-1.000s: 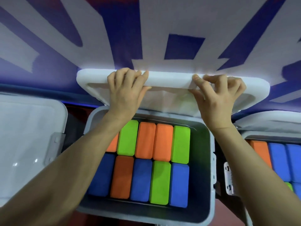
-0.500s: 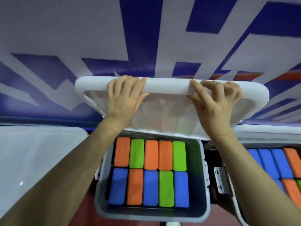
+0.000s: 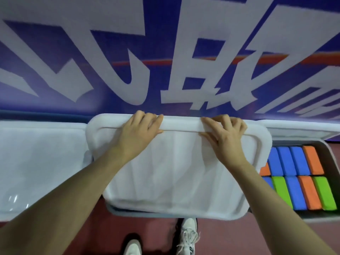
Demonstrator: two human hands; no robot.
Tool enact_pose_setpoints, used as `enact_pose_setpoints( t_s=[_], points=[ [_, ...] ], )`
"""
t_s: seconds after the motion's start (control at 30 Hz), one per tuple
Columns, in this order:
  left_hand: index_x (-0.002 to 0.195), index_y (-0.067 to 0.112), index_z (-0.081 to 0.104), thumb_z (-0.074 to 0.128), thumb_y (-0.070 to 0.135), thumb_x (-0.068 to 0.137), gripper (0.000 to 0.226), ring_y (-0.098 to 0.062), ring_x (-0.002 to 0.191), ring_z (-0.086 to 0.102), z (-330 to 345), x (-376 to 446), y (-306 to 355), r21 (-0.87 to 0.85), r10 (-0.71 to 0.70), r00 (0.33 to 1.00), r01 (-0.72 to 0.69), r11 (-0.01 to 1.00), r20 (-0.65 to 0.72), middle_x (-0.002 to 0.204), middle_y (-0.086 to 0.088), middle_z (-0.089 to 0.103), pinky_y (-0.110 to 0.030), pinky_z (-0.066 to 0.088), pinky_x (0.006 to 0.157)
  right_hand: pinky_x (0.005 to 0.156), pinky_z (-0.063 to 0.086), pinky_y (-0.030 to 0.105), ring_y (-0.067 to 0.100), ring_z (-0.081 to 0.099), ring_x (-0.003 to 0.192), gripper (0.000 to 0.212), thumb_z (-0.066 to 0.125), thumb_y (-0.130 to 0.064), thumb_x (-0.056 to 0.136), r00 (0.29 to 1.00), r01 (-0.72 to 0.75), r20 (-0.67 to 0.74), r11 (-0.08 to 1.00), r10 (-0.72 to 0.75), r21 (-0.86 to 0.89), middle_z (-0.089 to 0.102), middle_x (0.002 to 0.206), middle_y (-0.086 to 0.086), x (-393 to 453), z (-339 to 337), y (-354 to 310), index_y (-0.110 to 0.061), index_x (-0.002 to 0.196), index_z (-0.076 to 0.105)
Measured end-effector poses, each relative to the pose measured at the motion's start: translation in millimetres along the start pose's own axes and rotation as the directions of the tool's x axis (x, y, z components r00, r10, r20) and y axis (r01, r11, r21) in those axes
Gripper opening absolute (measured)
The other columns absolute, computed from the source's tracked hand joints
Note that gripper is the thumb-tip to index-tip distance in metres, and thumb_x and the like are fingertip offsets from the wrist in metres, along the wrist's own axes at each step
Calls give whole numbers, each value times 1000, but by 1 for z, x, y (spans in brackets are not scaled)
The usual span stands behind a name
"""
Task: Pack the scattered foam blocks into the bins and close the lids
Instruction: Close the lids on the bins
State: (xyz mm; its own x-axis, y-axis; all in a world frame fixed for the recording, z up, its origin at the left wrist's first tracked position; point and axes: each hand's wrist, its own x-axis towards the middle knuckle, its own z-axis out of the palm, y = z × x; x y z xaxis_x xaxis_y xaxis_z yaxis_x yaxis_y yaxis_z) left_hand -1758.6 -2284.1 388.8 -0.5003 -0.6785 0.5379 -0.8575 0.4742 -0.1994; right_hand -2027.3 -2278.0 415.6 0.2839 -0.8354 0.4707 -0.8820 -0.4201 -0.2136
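A closed white lid is lying flat at far left. The middle lid is being held down over its grey bin, far edge gripped by the left hand, fingers curled over, and likewise by the right hand. At right, foam blocks are lying packed in an open bin.
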Motion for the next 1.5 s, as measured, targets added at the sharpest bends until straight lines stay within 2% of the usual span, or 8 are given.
enact_pose_setpoints(
  t_s=[0.17,0.3,0.63,0.87,0.97,1.07,1.13,1.5],
  points=[
    [118,8,53,47,36,96,36,-26,81,50,41,-18,25,-65,-36,998,38,997,44,97,-10,61,-33,52,65,86,23,38,14,27,90,36,66,-36,84,971,-205,148,971,187,120,45,99,-4,-38,38,21,-18,115,65],
    [110,8,54,41,39,97,37,-26,74,52,77,-37,33,-69,38,988,-28,997,149,91,-8,58,-33,52,62,85,18,34,11,23,88,34,64,-37,86,957,-186,249,974,150,129,40,95,-7,-54,70,38,-20,115,64],
    [105,8,66,70,28,82,31,-27,78,58,166,-56,65,-53,-178,940,202,978,291,88,-6,61,-34,47,70,96,19,44,33,40,100,28,54,-28,97,889,-230,402,973,220,-26,51,115,9,-67,162,71,-18,122,60],
    [94,10,69,85,8,58,40,-26,79,63,201,-53,62,26,-344,809,378,925,477,89,-5,65,-30,52,66,102,16,40,34,41,117,34,48,-25,100,856,-203,457,970,241,-130,49,129,11,-44,214,75,-18,133,54],
    [103,9,67,80,17,68,38,-30,96,63,200,-66,72,26,-370,784,414,910,499,104,-10,65,-34,51,77,106,16,42,32,40,122,36,43,-23,102,818,-234,497,957,290,-172,47,133,11,-44,232,81,-19,137,50],
    [146,16,34,46,46,95,61,-36,142,23,188,-84,92,36,-394,559,543,839,730,155,-10,25,-52,23,111,110,14,42,30,32,134,41,38,-23,103,763,-272,559,946,324,-178,39,144,11,-48,239,80,-22,144,41],
    [153,25,1,25,59,96,71,-34,146,-6,186,-92,96,70,-376,451,561,825,809,161,-2,-7,-61,3,112,115,9,46,29,20,143,46,36,-27,104,744,-238,600,955,295,-175,24,156,10,-54,234,74,-23,149,30],
    [151,28,-10,28,64,94,78,-34,145,-15,184,-86,84,73,-299,308,576,814,903,159,0,-19,-63,5,112,115,-2,59,27,-13,148,67,23,-61,97,499,-169,799,942,335,-289,-18,160,-3,-100,230,31,-34,150,-8]
  ],
)
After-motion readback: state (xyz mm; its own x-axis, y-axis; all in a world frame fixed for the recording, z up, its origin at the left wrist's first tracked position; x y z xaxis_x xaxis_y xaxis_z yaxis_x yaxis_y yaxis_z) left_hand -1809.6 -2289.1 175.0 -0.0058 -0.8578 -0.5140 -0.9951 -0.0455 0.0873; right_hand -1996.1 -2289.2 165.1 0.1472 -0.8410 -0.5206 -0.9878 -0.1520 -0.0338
